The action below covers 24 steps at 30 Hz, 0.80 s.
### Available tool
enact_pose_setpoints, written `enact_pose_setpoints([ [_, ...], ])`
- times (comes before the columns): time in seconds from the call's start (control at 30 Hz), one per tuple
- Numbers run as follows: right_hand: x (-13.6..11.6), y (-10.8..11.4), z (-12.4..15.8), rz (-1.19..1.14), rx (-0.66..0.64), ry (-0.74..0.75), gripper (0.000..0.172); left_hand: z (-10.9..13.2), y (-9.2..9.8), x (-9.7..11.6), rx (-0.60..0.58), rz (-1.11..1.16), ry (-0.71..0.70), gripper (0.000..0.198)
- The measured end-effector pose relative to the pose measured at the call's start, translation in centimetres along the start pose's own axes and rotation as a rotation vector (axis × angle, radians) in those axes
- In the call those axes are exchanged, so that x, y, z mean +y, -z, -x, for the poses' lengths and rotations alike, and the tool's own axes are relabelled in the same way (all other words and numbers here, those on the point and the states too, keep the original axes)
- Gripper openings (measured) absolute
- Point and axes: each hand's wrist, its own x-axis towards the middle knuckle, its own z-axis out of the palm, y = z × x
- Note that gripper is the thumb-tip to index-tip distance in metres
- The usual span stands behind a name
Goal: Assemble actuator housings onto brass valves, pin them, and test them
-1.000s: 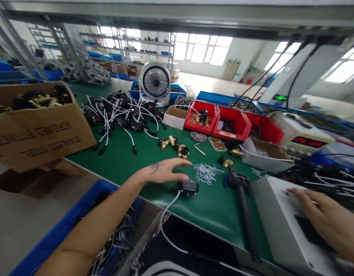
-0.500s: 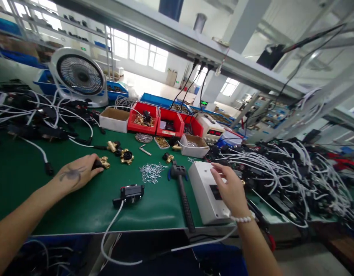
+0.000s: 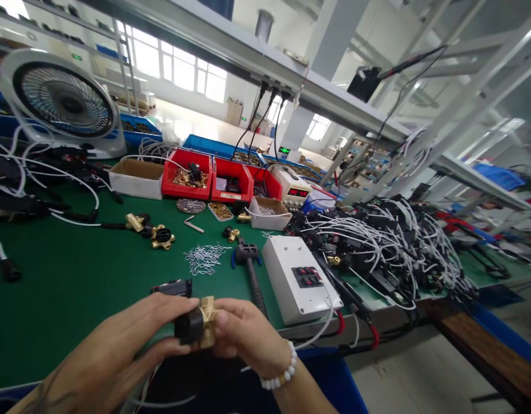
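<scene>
Together we hold a brass valve fitting (image 3: 203, 323) with a round black cap at the near edge of the desk (image 3: 75, 282), above its smooth green mat. Our left hand (image 3: 114, 351) pinches the black end with its fingers (image 3: 179, 305), while our right hand (image 3: 243, 336) closes its fingers around the blocky golden body. Just beyond lie a black plastic connector (image 3: 174, 287), a heap of thin wire clips (image 3: 205, 257) and a boxy white tester (image 3: 298, 277).
</scene>
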Motion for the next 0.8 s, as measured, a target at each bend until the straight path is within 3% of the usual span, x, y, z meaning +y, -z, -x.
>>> enact_pose_setpoints([
  [0.07, -0.2, 0.2, 0.5, -0.068, 0.023, 0.062, 0.043, -0.7, 0.5, 0.3, 0.032, -0.045, 0.099, 0.026],
  [0.17, -0.5, 0.5, 1.1, -0.174, 0.071, 0.173, 0.039, -2.1, 0.9, 0.6, 0.002, -0.308, 0.389, 0.045],
  [0.27, -0.7, 0.8, 1.5, -0.256, 0.077, 0.216, 0.038, -2.9, 0.0, 0.6, -0.215, -0.655, 0.662, 0.055],
  [0.33, -1.0, 0.9, 1.8, -0.279, 0.076, 0.221, 0.038, -2.9, -1.1, 0.6, -0.365, -0.715, 0.691, 0.062],
  [0.43, -1.2, 0.8, 2.3, -0.254, 0.090, 0.221, 0.039, -2.6, -2.3, 0.7, -0.443, -0.702, 0.690, 0.069],
  [0.63, -1.3, 0.4, 2.5, -0.206, 0.055, 0.217, 0.036, -2.6, -2.1, 0.1, -0.368, -0.625, 0.555, 0.070],
  [0.73, -1.5, 0.1, 2.6, -0.191, 0.068, 0.215, 0.035, -2.9, -1.9, -0.5, -0.384, -0.501, 0.492, 0.053],
  [0.8, -1.8, -0.4, 2.7, -0.179, 0.132, 0.171, 0.037, -2.9, -1.9, -0.9, -0.340, -0.427, 0.533, 0.044],
])
